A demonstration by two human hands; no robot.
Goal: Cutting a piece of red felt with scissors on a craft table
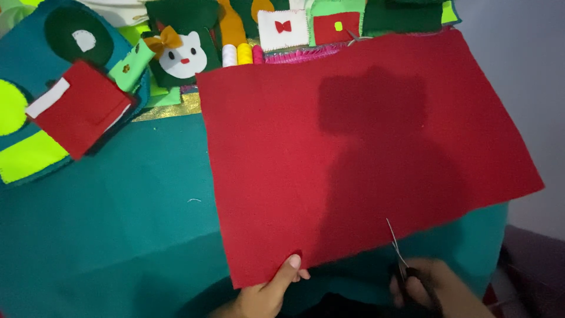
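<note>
Teal worktop (118, 235); left hand (268, 294) pinches red felt sheet (365, 153) edge, right hand (426, 285) closed on scissors (400, 253), blades entering edge; cutting step starting, next: steady straight snip

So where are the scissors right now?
In the head view, the scissors are at the bottom right, held in the right hand, blades up at the near edge of the red felt sheet. The left hand pinches that edge further left.
</note>
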